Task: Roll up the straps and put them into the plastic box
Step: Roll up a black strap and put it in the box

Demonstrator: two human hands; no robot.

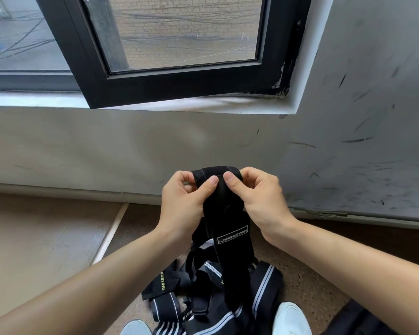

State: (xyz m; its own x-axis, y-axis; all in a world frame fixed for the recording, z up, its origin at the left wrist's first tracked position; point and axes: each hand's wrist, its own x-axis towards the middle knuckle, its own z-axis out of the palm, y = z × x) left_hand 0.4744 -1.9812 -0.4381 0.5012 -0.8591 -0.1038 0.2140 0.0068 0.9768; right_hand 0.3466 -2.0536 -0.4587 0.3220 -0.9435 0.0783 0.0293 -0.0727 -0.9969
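Observation:
A black elastic strap [230, 228] with a white-framed label hangs in front of me, its top end folded over. My left hand [184, 201] pinches that folded end from the left, thumb on the front. My right hand [259, 197] pinches it from the right, thumb beside the left thumb. The strap's long tail drops down into a loose heap of several black straps with white stripes [211, 293] on the floor between my feet. No plastic box is in view.
A wall with a black-framed window [169, 76] and its sill stands straight ahead. Pale boards [46, 238] cover the floor on the left. My white shoes [290, 317] flank the heap, and a dark object [358, 320] lies at the bottom right.

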